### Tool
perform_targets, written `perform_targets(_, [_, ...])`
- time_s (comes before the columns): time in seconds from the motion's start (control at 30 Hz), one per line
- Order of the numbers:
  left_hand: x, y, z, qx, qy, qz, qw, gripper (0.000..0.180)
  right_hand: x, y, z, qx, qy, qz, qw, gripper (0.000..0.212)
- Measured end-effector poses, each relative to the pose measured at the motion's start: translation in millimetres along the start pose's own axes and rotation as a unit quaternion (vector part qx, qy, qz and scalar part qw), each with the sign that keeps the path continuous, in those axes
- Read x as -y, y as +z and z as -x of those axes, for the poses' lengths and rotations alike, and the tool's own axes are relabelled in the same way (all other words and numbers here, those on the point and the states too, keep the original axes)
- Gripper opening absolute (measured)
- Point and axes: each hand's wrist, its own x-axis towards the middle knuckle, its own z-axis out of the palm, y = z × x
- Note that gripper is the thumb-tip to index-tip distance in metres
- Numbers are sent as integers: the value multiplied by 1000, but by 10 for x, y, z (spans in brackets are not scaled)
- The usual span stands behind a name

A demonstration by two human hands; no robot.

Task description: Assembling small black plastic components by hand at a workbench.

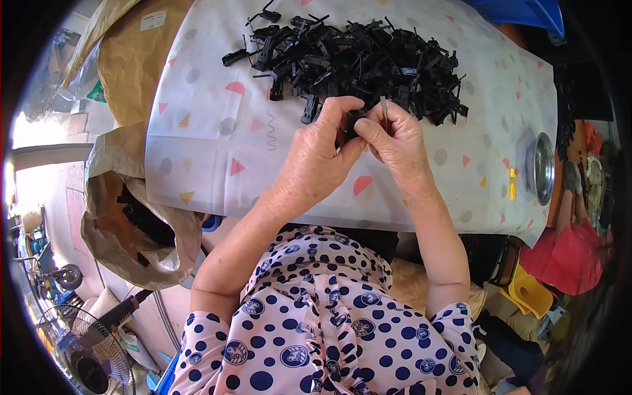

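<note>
Both hands meet over the table just in front of a heap of black plastic parts [355, 62], many with thin arms sticking out. My left hand [316, 155] is closed round a small black plastic part [353, 124], most of it hidden by the fingers. The thumb of my right hand [401, 148] presses against that same part. A thin, flat, greyish strip like a small blade [384, 106] sticks up between my right thumb and fingers. Its lower end is hidden, so I cannot tell whether it touches the part.
A patterned white cloth covers the table [217, 151]. To the right are a round metal bowl [543, 169] and a small yellow object [512, 184]. An open paper sack [99, 217] with black parts inside stands at the left. A blue bin [526, 14] is at the far right.
</note>
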Motion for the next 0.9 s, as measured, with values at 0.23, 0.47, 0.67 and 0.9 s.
perform_targets(0.23, [0,-67,-46,1,-61,167,984,35,73,12,73,8,48,46,998,24])
perform_targets(0.47, [27,-124,-73,18,-55,88,995,29,53,62,77,55,-6,168,984,19])
perform_targets(0.67, [50,-93,-72,-17,-9,-63,998,34,-6,115,57,35,-33,175,983,14])
perform_targets(0.9, [75,-82,-75,-73,79,-165,980,31,-130,216,24,-11,-59,159,985,18])
